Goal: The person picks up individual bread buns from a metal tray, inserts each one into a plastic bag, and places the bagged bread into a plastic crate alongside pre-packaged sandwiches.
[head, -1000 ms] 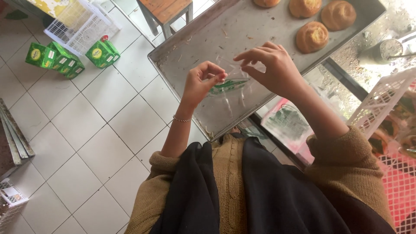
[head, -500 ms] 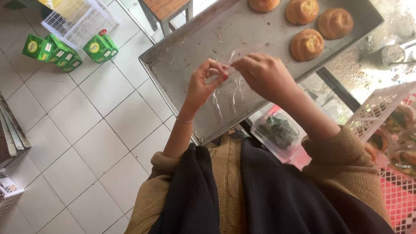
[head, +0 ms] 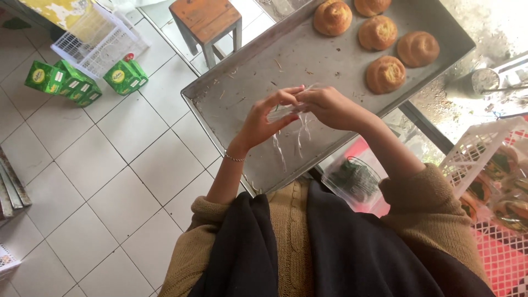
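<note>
Both hands meet over a large grey metal baking tray (head: 258,66). My left hand (head: 264,118) and my right hand (head: 330,107) pinch the mouth of a small clear plastic bag (head: 291,135) that hangs down between them. The bag looks empty and see-through. Several golden round buns (head: 385,74) sit at the tray's far right end, away from the hands. A thin bracelet is on my left wrist.
A clear bag with something dark green (head: 355,179) lies under the tray's edge by my right forearm. A white plastic crate (head: 484,165) with packed goods stands at the right. On the tiled floor are a wooden stool (head: 206,22), green cartons (head: 82,80) and a white basket (head: 93,41).
The green item seen between the fingers a second ago is gone from the hands. The hands have come closer together and now hold only the clear bag; the view has shifted left.
</note>
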